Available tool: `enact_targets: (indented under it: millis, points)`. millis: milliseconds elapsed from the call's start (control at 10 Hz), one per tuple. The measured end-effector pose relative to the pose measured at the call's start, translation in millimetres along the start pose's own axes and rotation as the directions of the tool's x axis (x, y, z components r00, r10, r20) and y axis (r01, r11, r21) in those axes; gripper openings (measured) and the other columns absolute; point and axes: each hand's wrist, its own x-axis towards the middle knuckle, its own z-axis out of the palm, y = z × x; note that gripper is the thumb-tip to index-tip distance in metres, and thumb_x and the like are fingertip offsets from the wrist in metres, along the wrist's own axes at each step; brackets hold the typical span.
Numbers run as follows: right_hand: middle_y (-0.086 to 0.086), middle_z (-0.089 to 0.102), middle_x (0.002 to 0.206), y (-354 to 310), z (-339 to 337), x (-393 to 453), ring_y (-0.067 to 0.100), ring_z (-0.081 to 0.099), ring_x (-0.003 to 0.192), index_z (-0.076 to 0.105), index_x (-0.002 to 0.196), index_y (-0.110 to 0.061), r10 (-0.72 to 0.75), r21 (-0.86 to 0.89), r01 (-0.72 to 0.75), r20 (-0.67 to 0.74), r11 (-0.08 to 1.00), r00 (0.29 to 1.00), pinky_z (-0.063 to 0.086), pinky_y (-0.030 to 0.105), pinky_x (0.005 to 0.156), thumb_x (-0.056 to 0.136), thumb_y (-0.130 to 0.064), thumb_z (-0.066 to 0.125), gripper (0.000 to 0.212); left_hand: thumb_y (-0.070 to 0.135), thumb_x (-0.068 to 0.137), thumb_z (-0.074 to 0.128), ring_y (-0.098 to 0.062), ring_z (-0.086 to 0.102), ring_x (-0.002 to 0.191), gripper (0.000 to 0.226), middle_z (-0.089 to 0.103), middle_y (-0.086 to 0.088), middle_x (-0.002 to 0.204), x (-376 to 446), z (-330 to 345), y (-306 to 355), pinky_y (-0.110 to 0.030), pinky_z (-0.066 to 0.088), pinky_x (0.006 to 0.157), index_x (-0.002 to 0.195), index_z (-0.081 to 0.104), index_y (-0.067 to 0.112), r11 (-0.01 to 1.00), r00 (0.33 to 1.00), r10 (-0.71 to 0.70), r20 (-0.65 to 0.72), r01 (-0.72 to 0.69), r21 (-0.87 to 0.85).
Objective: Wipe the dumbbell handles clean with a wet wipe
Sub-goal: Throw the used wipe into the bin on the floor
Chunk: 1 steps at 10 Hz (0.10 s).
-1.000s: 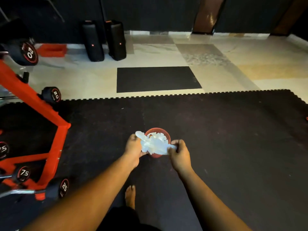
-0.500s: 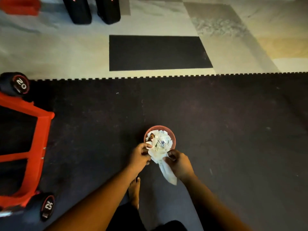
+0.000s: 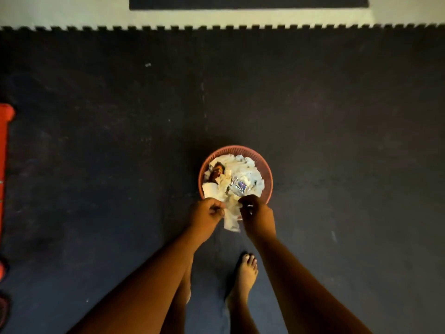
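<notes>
A crumpled white wet wipe hangs between my two hands, just over the near rim of a small red mesh bin. My left hand pinches its left edge with curled fingers. My right hand pinches its right edge. The bin stands on the black floor mat and is filled with crumpled white wipes and a bit of foil. No dumbbell is in view.
The orange frame of the dumbbell rack runs along the left edge. My bare feet stand on the black mat just behind the bin. The mat's toothed edge meets a pale tiled floor at the top.
The view has tilted down and closer to the bin, so the rack and dumbbells have slid out of sight. The wipe, spread wide a second ago, now hangs bunched between my hands at the rim.
</notes>
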Motion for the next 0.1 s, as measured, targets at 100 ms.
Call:
enact_targets:
  millis: [100]
  points:
    - [0.003,0.070,0.119,26.2,22.9,37.4,0.007,0.062,0.087,0.071,0.115,-0.016,-0.004,-0.013,0.004,0.015,1.000,1.000,0.040,-0.001,0.057,0.098,-0.004,0.054,0.026,-0.001,0.095,0.064,-0.023,0.065,0.108,0.020,0.070,-0.015,0.118,33.3,22.2,-23.6,-0.006,0.046,0.078,0.114,0.070,-0.002,1.000,1.000,-0.024,0.003,0.023,0.018]
